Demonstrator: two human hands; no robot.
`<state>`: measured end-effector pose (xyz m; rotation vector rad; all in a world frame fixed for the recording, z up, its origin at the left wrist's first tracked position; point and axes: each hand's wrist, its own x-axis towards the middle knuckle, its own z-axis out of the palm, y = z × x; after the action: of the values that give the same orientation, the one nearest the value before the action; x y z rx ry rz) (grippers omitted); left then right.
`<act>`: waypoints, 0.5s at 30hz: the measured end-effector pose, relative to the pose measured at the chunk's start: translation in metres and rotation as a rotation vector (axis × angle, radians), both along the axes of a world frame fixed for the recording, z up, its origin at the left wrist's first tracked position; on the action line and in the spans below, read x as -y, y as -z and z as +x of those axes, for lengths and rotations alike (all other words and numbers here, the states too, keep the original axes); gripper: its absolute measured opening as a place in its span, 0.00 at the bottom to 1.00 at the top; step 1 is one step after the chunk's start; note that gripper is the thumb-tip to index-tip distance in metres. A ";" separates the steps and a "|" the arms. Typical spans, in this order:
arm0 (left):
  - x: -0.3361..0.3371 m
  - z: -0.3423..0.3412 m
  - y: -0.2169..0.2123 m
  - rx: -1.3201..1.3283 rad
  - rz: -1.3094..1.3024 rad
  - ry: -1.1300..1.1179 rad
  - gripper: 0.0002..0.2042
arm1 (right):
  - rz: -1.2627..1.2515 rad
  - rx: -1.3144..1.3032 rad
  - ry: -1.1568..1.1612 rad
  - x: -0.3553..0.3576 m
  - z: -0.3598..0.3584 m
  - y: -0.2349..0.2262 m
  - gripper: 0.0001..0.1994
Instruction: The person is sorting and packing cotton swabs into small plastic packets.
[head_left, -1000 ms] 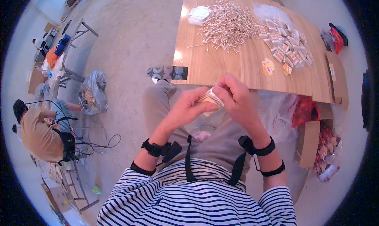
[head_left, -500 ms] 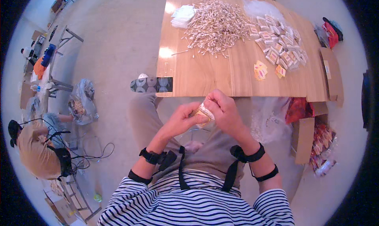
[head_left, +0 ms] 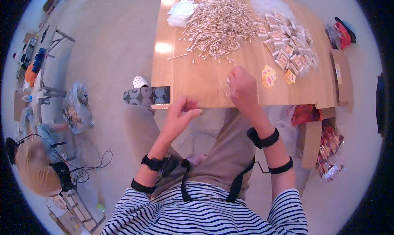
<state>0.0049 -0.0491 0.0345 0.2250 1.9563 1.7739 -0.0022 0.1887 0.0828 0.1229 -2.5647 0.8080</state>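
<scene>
My right hand (head_left: 242, 89) is closed above the table's near edge, a little left of the cards. A small clear packet of cotton swabs (head_left: 227, 86) shows at its left side, blurred and mostly hidden by the fingers. Lower and to the left, my left hand (head_left: 182, 113) has its thumb and fingers apart, holding nothing. A large heap of loose cotton swabs (head_left: 221, 25) lies on the wooden table (head_left: 197, 83) beyond my hands. To its right is a pile of filled cotton swab packets (head_left: 293, 42). Several small yellow cards (head_left: 269, 76) lie nearer me.
A stack of white sheets or bags (head_left: 180, 13) lies left of the heap; clear plastic bags (head_left: 271, 6) lie at the back. An open carton (head_left: 310, 140) with red packages stands below the table's right side. A person (head_left: 39, 165) sits at the left near cables.
My hands have come apart. The right one has moved up and right over the table with the swab packet; the left one has let go and moved slightly left. The view has shifted a little.
</scene>
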 end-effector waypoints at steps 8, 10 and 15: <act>0.001 0.005 -0.002 0.016 -0.020 0.015 0.10 | 0.314 0.070 0.049 -0.020 -0.032 0.033 0.05; -0.002 0.006 -0.006 0.035 -0.004 0.000 0.10 | 0.211 0.027 0.047 -0.022 -0.029 0.025 0.05; -0.015 0.006 -0.005 0.026 0.047 0.024 0.10 | 0.170 0.037 0.065 -0.038 -0.032 0.034 0.03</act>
<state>0.0110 -0.0342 0.0393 0.2392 1.8882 1.7999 -0.0346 0.2267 0.0487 0.0769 -2.6552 0.5736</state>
